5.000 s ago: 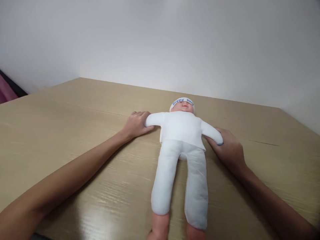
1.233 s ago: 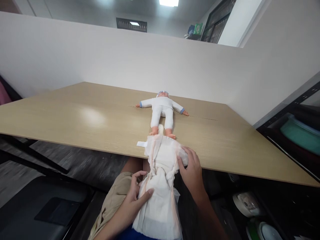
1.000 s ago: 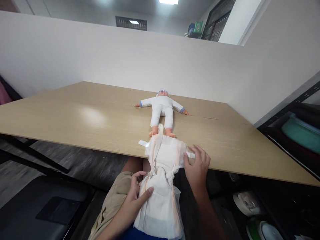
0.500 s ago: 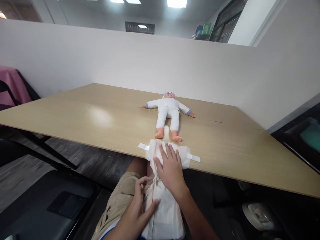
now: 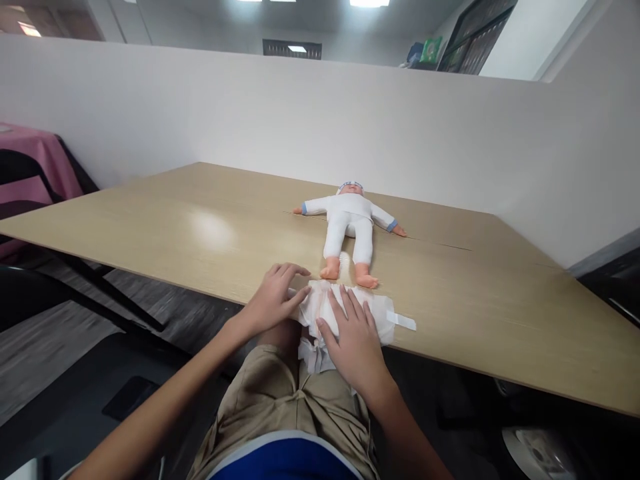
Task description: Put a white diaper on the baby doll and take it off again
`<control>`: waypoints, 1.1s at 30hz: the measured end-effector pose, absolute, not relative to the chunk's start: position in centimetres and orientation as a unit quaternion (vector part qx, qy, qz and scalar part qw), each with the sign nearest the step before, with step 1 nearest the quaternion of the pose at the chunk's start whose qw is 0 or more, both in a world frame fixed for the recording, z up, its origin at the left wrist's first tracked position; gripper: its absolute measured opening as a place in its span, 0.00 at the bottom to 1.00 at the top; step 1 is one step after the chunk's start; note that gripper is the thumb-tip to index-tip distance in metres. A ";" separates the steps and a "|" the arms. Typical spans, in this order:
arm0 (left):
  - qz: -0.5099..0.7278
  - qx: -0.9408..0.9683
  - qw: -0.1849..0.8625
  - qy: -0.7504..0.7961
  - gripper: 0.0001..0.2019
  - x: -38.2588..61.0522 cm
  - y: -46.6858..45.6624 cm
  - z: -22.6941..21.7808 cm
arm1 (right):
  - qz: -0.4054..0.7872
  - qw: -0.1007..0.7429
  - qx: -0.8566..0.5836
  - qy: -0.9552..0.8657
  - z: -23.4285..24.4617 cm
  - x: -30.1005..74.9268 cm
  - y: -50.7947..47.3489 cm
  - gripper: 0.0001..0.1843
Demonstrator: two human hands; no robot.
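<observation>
A white diaper (image 5: 384,312) lies at the table's front edge, its lower end hanging down toward my lap. One tape tab sticks out at its right side; the left tab is hidden behind my hand. My right hand (image 5: 354,333) rests flat on the diaper with fingers spread. At the diaper's left edge is my left hand (image 5: 277,297), fingers curved and thumb apart, touching or very near the edge. Just beyond the diaper a baby doll (image 5: 350,223) in white clothes lies on its back, feet toward me, arms stretched out.
The wooden table (image 5: 240,227) reaches to a white partition wall (image 5: 250,113). A black seat (image 5: 90,400) with a dark phone-like slab (image 5: 131,398) stands at the lower left. A pink cloth (image 5: 45,150) drapes at the far left.
My left hand has moved up from the diaper's lower part to its upper left edge. The lower part has dropped from over my lap. My right hand stays on the diaper.
</observation>
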State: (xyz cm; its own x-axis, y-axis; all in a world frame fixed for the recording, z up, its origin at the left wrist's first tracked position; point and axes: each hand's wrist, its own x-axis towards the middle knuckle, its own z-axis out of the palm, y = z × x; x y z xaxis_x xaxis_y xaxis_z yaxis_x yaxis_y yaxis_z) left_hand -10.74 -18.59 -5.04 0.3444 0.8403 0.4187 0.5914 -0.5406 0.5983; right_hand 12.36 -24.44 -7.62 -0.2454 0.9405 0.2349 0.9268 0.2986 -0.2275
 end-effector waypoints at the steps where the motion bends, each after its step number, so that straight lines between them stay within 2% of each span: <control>1: 0.340 0.811 0.194 0.436 0.17 -10.6 -17.4 -4.8 | 0.018 0.170 -0.590 -0.790 -7.8 12.4 -24.4 0.35; 4: 0.280 0.836 0.231 0.412 0.19 -10.5 -15.0 -4.7 | 0.012 0.182 -0.584 -0.791 -8.1 12.5 -24.5 0.35; 12: 0.149 0.870 0.159 0.442 0.23 -13.4 -11.6 -3.9 | 0.018 0.175 -0.582 -0.794 -8.4 12.9 -24.4 0.35; 17: 0.200 0.874 0.033 0.441 0.12 -12.1 -8.8 -2.9 | 0.018 0.161 -0.572 -0.804 -8.7 13.7 -23.9 0.36; 18: 0.199 0.888 0.006 0.415 0.15 -11.4 -8.2 -2.7 | 0.020 0.157 -0.569 -0.807 -8.7 13.8 -23.8 0.36; 23: 0.127 0.954 -0.108 0.250 0.42 -6.6 -4.9 -1.7 | 0.023 0.140 -0.556 -0.819 -8.7 14.4 -23.3 0.38; 27: 0.082 0.980 -0.107 0.147 0.55 -3.3 -2.2 -1.5 | 0.035 0.132 -0.532 -0.835 -8.6 15.2 -22.8 0.43; 30: 0.095 0.992 -0.046 0.076 0.56 -1.9 -0.5 -1.6 | 0.041 0.140 -0.518 -0.843 -8.6 15.7 -22.6 0.47; 33: 0.121 0.992 0.003 0.025 0.46 -0.9 0.7 -1.8 | 0.045 0.147 -0.507 -0.848 -8.8 16.0 -22.3 0.50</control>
State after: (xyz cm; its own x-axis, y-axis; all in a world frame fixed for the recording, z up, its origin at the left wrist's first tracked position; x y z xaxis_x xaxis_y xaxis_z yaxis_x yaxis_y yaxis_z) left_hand -0.89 0.70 -1.79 0.9697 0.0493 0.2394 0.0481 -0.9988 0.0110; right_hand 15.96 -22.35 -8.82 -0.4434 0.8726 0.2048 0.8464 0.4828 -0.2248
